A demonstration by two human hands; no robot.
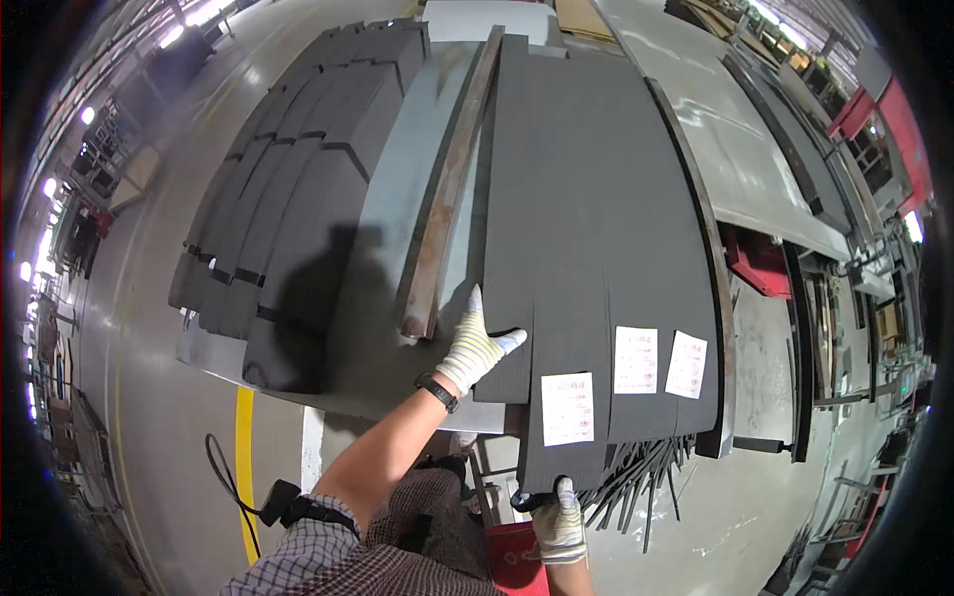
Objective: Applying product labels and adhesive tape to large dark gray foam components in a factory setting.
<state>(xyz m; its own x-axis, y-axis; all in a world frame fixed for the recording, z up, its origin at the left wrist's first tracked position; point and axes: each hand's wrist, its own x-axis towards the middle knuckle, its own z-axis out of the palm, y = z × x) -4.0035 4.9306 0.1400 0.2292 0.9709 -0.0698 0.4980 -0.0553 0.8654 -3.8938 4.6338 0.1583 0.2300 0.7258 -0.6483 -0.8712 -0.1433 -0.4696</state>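
Observation:
Long dark grey ribbed strips [576, 219] lie side by side across the table. The strip with the nearest white paper label [566, 409] juts out past the others toward me. My right hand [558, 523], in a striped glove, grips its near end, thumb on top; the fingers beneath are partly hidden. My left hand [479, 343], gloved likewise, rests at the left edge of the leftmost strip [504, 377], index finger and thumb stretched apart. Two more white labels, a middle one [636, 360] and a right one [687, 364], lie on the neighbouring strips.
A rusty metal bar [447, 209] lies lengthwise left of the strips; a dark rail [701, 219] borders them on the right. Stacked dark grey blocks [298, 189] stand at the left. Thin dark offcuts [646, 475] hang below the strips' near ends, by a red container [512, 556].

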